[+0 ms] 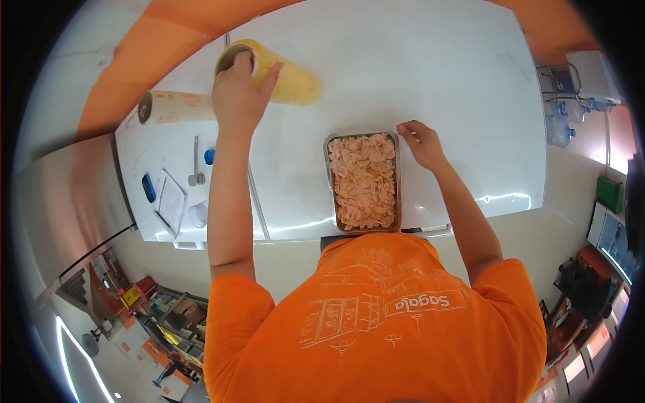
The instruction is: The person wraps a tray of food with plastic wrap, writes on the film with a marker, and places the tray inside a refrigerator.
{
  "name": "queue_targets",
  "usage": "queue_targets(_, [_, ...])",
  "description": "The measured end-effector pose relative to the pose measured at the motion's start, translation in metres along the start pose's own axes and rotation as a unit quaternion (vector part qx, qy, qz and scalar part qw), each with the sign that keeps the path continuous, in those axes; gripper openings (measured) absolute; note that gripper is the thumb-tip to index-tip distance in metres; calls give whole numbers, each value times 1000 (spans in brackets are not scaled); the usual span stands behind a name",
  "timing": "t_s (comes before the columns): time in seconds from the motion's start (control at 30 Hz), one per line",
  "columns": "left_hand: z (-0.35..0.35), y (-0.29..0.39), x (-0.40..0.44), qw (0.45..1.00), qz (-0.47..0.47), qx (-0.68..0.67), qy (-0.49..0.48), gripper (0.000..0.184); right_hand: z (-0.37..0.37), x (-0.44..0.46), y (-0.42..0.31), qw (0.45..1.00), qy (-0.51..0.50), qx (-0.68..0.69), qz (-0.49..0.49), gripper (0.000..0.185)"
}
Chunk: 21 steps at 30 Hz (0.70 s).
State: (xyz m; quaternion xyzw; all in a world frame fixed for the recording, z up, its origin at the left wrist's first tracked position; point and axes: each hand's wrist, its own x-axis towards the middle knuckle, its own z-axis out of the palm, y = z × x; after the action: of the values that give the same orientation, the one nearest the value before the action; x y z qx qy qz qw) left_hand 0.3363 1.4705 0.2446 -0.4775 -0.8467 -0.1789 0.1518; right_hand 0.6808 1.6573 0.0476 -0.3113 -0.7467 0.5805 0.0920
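Left of and beyond a grey, rectangular, metal-looking tray of pale-pink pieces, the left hand hooks fingers inside a yellow, cylindrical, plastic-looking roll, thumb spread outside, seemingly for grip, while the right hand curls beside the tray's far-right corner, any pinch unclear.

Two hands — two rolls, one tray

Left hand grips yellow roll by its open end | right hand near filled tray's corner | white counter
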Motion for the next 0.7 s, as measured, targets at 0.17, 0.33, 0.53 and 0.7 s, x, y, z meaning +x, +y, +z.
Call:
queue_targets(0.17, [0,35,2,992,98,72,-15,42,32,-10,-10,995,35,-84,-43,30])
queue_targets(0.33, [-9,47,-4,986,103,90,99,45,16,18,-9,987,-79,-104,98,37])
queue_targets(0.53, [2,67,-77,983,19,-161,89,39,8,41,-27,957,-191,-207,65,44])
queue_targets(0.7, [139,60,-148,903,-255,-252,-237,36,1,39,-21,958,-188,-205,67,41])
